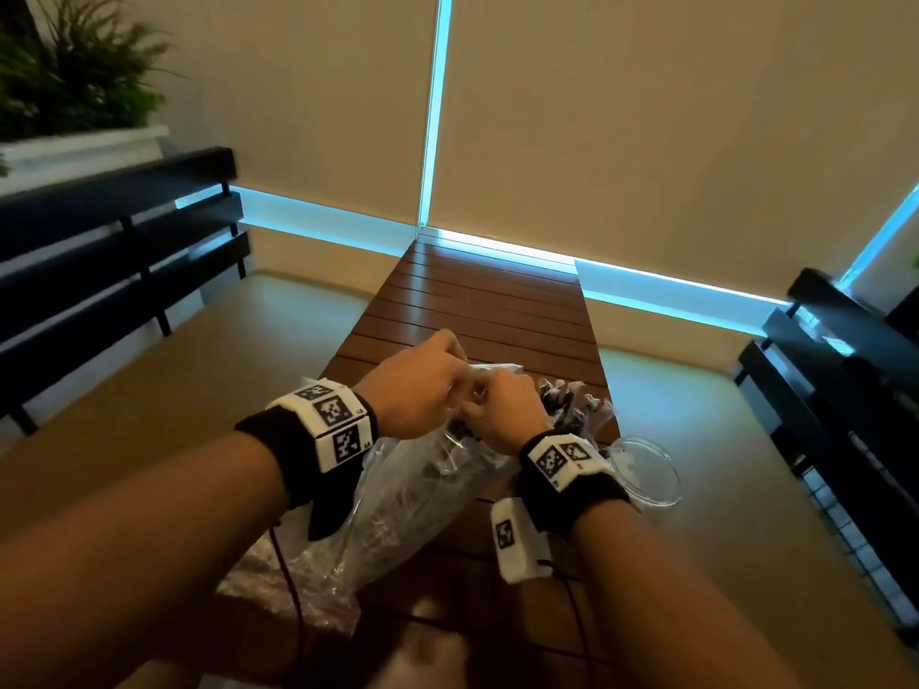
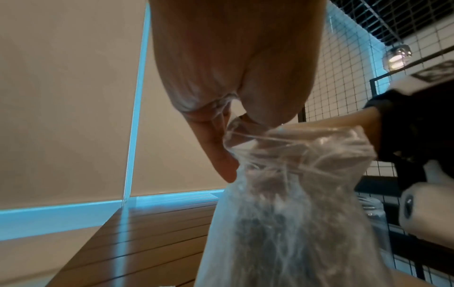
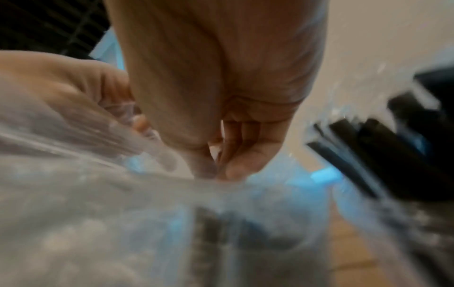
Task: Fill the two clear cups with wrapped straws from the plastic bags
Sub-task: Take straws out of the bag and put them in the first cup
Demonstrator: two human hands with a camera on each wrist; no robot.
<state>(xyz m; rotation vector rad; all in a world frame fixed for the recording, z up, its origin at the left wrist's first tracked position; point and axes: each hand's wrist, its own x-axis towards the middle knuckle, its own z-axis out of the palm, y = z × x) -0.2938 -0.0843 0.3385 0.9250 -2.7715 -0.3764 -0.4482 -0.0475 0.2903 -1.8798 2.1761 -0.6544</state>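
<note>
Both hands work at the gathered top of one clear plastic bag (image 1: 422,469). Left hand (image 1: 417,390): fingers curled, pinching the bag's twisted neck; in the left wrist view the film bunches directly below the fingers (image 2: 216,151). Right hand (image 1: 502,415): fingers curled, pinching the same neck just beside the left hand, the two hands almost touching.

Count of items visible:
- Plastic bags: two. The held bag hangs below both hands and rests on the wooden table (image 1: 477,300). A second bag (image 1: 577,410) lies just beyond the right hand, with dark straws showing inside.
- Clear cups: one in view. The cup (image 1: 646,469) stands to the outer side of the right wrist, at the table edge. It is round-rimmed and transparent; its contents cannot be read.
- Wrist bands: two, one on each wrist, black with white marker blocks.

Appearance of the held bag: thin, crinkled, transparent film, gathered into tight folds at the neck and widening below. A grey mass of wrapped straws (image 2: 282,233) shows through it. The right wrist view is blurred; there, single straws cannot be counted.
</note>
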